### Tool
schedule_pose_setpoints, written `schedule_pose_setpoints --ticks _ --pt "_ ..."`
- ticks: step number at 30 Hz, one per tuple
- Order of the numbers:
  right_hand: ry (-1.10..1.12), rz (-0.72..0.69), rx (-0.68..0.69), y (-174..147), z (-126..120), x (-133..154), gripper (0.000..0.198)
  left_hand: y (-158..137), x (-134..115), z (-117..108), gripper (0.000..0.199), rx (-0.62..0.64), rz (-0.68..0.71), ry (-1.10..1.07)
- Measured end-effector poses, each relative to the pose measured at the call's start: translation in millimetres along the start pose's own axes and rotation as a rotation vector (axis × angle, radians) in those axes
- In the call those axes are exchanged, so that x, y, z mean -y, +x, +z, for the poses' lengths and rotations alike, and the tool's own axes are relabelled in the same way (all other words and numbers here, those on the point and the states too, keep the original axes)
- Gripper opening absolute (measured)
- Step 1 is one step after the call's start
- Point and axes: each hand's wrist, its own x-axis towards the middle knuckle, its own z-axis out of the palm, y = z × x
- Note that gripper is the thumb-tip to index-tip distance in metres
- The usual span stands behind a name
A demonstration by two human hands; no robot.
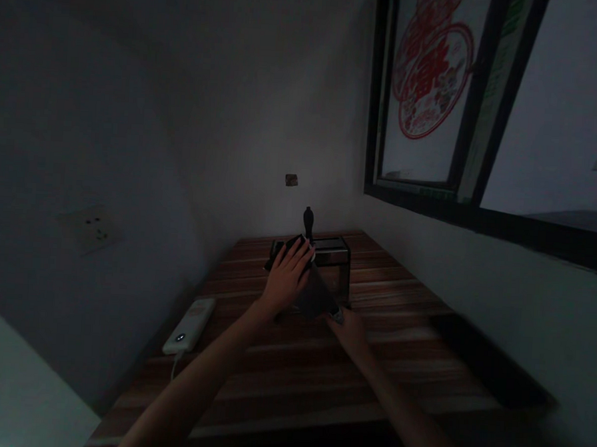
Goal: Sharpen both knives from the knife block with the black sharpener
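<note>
A broad grey kitchen knife (317, 294) slants across the middle of the view. My right hand (346, 326) is closed round its handle end, at the lower right of the blade. At the blade's upper left, my left hand (286, 273) has its fingers laid long over a dark cloth-like piece (275, 257), pressed against the knife; dim light blurs its exact shape. Just behind both hands stands a dark slotted knife block (334, 252), partly hidden. A black handle (308, 221) sticks straight up from around its left side.
A white power strip (196, 321) with a cable lies on the striped wooden table (270, 375) at left. Near the right wall is a long dark flat object (491, 360). Wall sockets (95, 229) are at left; a dark-framed window (425, 190) is at right.
</note>
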Motion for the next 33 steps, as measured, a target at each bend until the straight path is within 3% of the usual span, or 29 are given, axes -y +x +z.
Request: schedule_pose_setpoints --ticks 9,22,33 --pt "-0.001 -0.006 0.001 1 0 -1 0.023 -21 -23 7 0.050 0.075 0.072 0.009" --pt "-0.008 0.018 0.000 1 5 -9 0.027 -60 -60 27 0.049 0.206 0.313 -0.035" --pt "0.001 0.025 -0.008 0 6 -12 0.024 -62 -62 28 0.051 0.207 0.316 -0.037"
